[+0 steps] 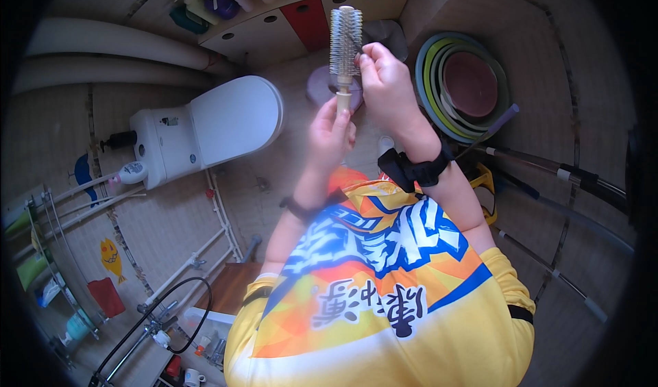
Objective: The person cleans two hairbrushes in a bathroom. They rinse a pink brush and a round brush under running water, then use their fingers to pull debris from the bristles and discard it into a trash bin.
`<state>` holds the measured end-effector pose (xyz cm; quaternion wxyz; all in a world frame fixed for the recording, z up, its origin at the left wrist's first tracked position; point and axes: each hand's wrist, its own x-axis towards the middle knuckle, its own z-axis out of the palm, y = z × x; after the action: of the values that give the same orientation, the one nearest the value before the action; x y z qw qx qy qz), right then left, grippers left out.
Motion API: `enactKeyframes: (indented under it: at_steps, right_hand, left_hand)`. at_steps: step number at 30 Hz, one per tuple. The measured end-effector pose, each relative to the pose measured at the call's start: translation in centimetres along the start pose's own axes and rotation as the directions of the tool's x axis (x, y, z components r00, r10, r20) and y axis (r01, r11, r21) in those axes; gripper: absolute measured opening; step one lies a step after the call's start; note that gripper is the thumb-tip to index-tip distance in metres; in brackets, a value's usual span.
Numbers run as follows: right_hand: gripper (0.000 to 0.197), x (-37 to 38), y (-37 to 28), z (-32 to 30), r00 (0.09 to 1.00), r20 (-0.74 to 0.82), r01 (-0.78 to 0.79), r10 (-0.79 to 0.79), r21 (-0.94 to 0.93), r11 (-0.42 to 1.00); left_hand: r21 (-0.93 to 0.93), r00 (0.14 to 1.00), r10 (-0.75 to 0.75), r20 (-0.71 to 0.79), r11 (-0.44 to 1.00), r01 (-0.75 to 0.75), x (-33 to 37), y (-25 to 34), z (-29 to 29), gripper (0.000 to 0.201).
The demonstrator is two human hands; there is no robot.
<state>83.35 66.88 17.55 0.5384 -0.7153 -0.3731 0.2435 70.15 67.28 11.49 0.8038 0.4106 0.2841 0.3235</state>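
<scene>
A round hairbrush (345, 41) with a pale handle and bristles all around its barrel stands nearly upright before me, bristles at the top. Low on the handle, the fingers of my left hand (330, 133) are closed around it. My right hand (389, 89) is at the right side of the barrel, thumb and forefinger pinched against the lower bristles. Dark wisps show by those fingertips; what exactly they pinch is too small to make out. Behind the brush, a round lilac object (319, 85) is partly hidden by the brush and my hands.
A white toilet (236, 116) with its lid down stands at left. Stacked basins (469, 84) lean at right, near long poles (555, 168). Cabinets (257, 41) bearing bottles line the far side. Pipes and a black hose (205, 318) are at lower left.
</scene>
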Motion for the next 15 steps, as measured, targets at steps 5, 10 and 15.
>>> enactKeyframes:
  at_steps: [5, 10, 15]
  right_hand:
    - [0.019, 1.4, 0.0, -0.3, 0.999, -0.003, 0.034, -0.034, -0.025, 0.999]
    - [0.019, 1.9, 0.7, -0.6, 0.997, -0.036, 0.063, -0.062, 0.015, 0.998]
    - [0.019, 0.4, 0.1, -0.4, 0.997, 0.067, -0.029, 0.028, 0.008, 1.0]
  left_hand:
    - [0.043, 0.999, -0.008, -0.034, 0.999, 0.01, -0.4, 0.3, 0.2, 0.035]
    - [0.206, 0.999, 0.031, -0.038, 0.978, -0.023, 0.1, 0.8, 0.0, 0.035]
    - [0.157, 0.996, 0.01, -0.088, 0.988, 0.004, 0.0, 1.4, -0.9, 0.035]
